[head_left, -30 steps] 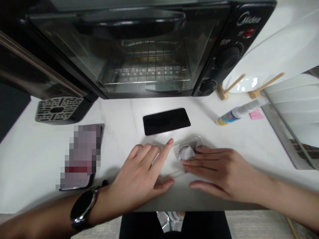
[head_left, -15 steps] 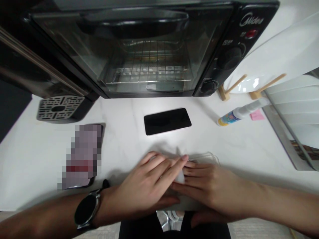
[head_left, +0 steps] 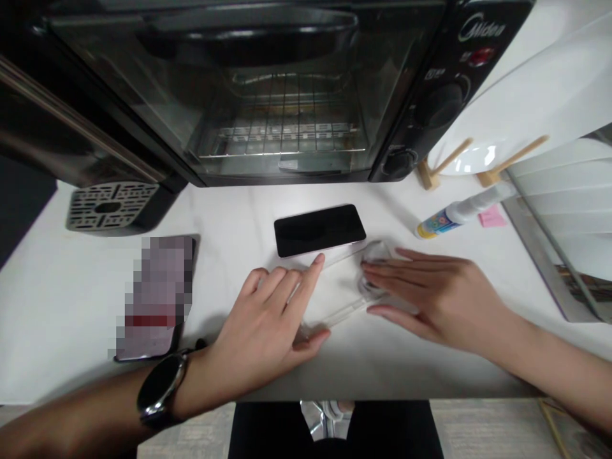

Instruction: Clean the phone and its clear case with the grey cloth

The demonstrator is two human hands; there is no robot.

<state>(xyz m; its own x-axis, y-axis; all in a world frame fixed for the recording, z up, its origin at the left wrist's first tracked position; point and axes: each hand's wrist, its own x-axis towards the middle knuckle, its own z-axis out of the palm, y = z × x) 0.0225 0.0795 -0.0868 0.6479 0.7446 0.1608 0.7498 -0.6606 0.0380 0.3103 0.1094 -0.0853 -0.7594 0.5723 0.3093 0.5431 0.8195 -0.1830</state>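
A clear phone case lies slantwise on the white counter, close to its front edge. My left hand holds the left end, index finger along the far edge and thumb at the near edge; a watch is on that wrist. My right hand lies over the right end with fingers stretched out flat and thumb apart. Its fingertips touch a greyish see-through part there, which I cannot make out fully. Just beyond the case sits a phone with a black screen.
A black toaster oven stands at the back. To the left are a second phone with a blurred-out screen and a drip tray. A spray bottle, pink paper and wooden rack are at the right.
My hands have moved apart and away from the counter's front edge. The case, mostly covered before, now shows flat between them. Both phones stay in place.
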